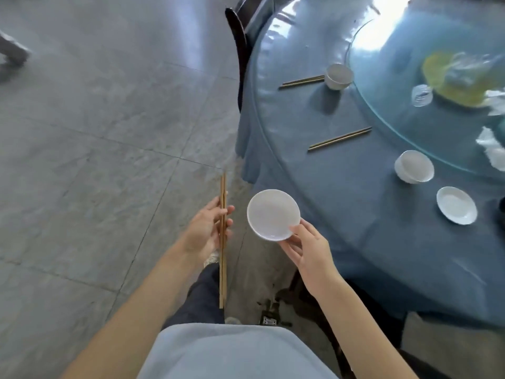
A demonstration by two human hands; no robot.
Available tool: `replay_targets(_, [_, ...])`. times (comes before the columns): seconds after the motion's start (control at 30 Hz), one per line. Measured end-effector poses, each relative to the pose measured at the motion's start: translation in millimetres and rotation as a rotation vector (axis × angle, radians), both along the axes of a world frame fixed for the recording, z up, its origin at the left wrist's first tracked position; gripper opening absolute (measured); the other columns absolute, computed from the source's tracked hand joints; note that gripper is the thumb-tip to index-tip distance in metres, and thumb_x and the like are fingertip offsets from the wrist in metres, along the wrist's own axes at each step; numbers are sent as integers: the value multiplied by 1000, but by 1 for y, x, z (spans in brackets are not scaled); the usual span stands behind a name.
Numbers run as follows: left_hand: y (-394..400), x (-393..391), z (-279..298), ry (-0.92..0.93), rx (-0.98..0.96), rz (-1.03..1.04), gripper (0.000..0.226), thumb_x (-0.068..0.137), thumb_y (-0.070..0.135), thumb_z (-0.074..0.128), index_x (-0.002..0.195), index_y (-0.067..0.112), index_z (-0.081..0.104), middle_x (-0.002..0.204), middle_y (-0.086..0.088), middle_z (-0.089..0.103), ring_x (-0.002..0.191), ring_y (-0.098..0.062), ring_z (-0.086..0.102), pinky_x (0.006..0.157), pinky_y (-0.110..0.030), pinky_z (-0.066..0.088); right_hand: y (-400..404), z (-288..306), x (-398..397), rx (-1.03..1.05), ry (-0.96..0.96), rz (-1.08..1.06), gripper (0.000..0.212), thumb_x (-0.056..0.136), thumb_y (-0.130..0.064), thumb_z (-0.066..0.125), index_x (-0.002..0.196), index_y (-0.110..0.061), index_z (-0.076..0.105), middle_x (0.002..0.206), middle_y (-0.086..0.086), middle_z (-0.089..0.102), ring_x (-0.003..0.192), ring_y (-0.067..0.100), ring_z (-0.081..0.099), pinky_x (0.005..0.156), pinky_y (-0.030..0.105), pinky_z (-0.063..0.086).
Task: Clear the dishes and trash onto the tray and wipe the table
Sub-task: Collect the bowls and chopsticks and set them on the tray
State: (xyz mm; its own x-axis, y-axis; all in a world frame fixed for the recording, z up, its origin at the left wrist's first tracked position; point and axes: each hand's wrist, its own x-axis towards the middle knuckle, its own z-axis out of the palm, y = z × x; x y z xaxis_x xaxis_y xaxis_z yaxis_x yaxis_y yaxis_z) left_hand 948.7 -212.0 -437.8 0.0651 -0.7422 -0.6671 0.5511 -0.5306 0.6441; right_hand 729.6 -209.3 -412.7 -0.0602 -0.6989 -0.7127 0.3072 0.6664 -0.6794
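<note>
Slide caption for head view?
Left hand grips wooden chopsticks, right hand holds white round saucer beside blue-clothed table.

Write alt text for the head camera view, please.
A person stands beside a round blue-clothed table, the left hand gripping chopsticks, the right hand holding a small white dish. Bowls, another dish and more chopsticks remain on the table.
</note>
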Motion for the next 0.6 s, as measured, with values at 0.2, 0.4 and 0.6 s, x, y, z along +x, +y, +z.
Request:
replay_targets(0.2, [-139, -16, -6, 9, 0, -268, 34, 103, -2, 47, 132, 11, 59, 101, 3, 66, 60, -7, 64, 50, -20, 53, -81, 5, 2, -30, 47, -300, 28, 100, -17, 65, 127, -18, 71, 122, 6, 75, 111, 23, 72, 72, 24, 61])
replay_targets(0.4, [-249, -78, -6, -81, -108, -515, 21, 103, -1, 50, 117, 11, 58, 106, -3, 75, 71, -15, 71, 63, -26, 61, -134, 16, -34, -53, 61, -602, 30, 100, -14, 64, 129, -13, 69, 122, 8, 74, 108, 20, 73, 75, 25, 61])
replay_targets(0.6, [-340, -176, -16, -380, -266, -801, 14, 98, 0, 58, 103, 11, 65, 88, -6, 67, 70, -13, 60, 56, -16, 54, -179, 7, -120, -32, 161, -861, 21, 97, -8, 60, 113, -11, 74, 107, 4, 75, 95, 15, 72, 69, 20, 60])
